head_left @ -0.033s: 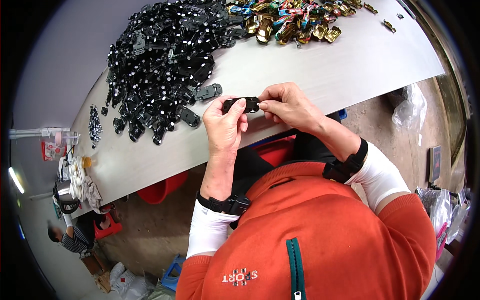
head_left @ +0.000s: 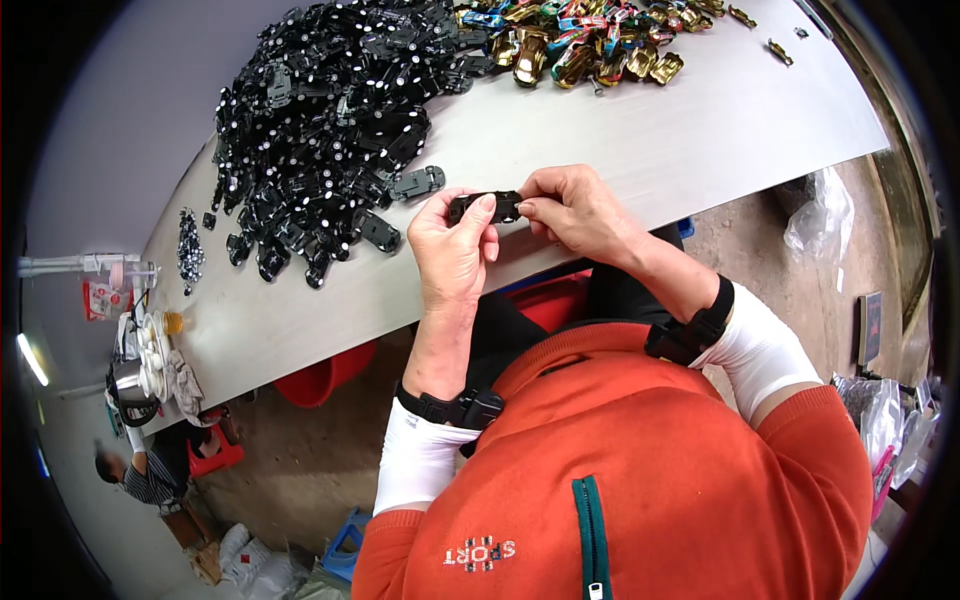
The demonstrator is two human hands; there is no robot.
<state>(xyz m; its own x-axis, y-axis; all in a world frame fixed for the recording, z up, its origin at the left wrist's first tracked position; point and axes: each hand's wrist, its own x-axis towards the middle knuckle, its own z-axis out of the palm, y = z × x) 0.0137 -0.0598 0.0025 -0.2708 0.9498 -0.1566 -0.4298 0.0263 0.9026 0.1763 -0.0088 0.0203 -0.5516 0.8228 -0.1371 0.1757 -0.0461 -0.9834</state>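
Observation:
My left hand (head_left: pixel 450 245) grips a black toy car chassis (head_left: pixel 485 208) from its left end, with the thumb lying on top. At the other end of this chassis, the thumb and fingers of my right hand (head_left: pixel 575 212) pinch close together. Whether a small part sits between those fingertips is hidden. Just beyond my left hand lie a dark grey toy car base (head_left: pixel 417 183) and a black one (head_left: pixel 376 231). Behind them rises a big heap of black toy car chassis (head_left: pixel 330 130), many with white-centred wheels.
Shiny gold and coloured toy car bodies (head_left: pixel 575 45) are piled at the far side of the pale table (head_left: pixel 660 150). A small pile of wheel parts (head_left: pixel 190 255) lies at the left. Red stools (head_left: pixel 325 375) stand under the table edge. Another person (head_left: pixel 150 478) is at the far left.
My left hand and forearm have shifted very slightly to the right. Both hands keep their hold at the chassis.

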